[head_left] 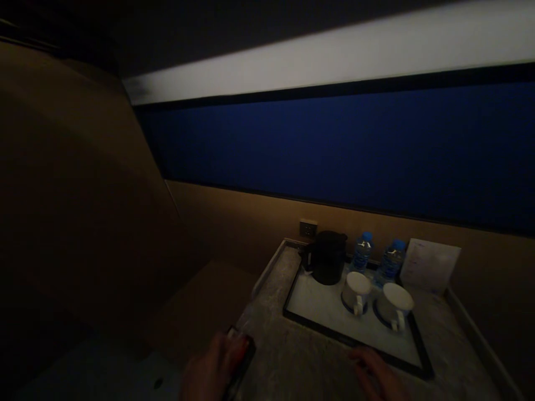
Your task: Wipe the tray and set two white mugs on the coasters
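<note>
At the bottom of the head view, my left hand (pixel 204 370) is closed around a dark, flat object (pixel 244 359) with a reddish patch; blur and dim light hide its kind. My right hand (pixel 378 376) is beside the front edge of a black-rimmed tray (pixel 317 329), its fingers a little bent and apart, with nothing seen in them. Two white mugs, a nearer-left mug (pixel 357 287) and a right mug (pixel 395 301), stand on the tray. Behind them are a black kettle (pixel 329 259) and two water bottles with blue caps, one left (pixel 361 253) and one right (pixel 390 262).
The tray lies on a grey stone-like counter (pixel 271 351) with a raised edge. A white card (pixel 430 264) leans at the back right. A wall socket (pixel 308 228) sits behind the kettle, below a long blue panel (pixel 334 150). The floor at left is very dark.
</note>
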Demonstrator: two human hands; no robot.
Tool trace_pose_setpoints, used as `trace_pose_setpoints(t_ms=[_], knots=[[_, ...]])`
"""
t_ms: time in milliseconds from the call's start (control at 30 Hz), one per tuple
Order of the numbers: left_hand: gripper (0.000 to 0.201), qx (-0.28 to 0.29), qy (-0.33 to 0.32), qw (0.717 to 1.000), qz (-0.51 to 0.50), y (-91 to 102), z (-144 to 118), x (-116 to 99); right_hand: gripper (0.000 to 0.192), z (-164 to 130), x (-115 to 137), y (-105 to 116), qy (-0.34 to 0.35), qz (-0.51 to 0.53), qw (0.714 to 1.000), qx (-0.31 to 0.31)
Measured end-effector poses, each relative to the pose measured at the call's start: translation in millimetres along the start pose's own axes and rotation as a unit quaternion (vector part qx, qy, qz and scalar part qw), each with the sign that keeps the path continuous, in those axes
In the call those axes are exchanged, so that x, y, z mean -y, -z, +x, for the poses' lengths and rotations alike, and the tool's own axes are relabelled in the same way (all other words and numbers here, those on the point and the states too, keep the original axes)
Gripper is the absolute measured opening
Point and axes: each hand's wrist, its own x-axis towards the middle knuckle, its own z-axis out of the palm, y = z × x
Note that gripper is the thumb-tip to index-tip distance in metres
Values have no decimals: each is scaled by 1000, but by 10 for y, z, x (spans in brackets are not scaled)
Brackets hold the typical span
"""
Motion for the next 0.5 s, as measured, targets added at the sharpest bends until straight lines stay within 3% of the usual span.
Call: trace_pose_setpoints(t_ms=[100,200,267,333,500], knots=[[32,84,-86,983,-138,-49,24,-377,36,93,338,39,8,-6,1000,24],[36,182,-159,956,-165,-215,38,-846,58,279,639,123,6,-24,999,44],[42,225,-198,940,-164,-349,49,-1131,68,411,727,203,-32,-12,997,65],[41,252,-228,928,-154,-460,67,-1374,67,505,702,297,-96,22,993,68],[37,318,-287,891,-148,-624,187,-1825,34,540,297,585,-195,122,973,17]])
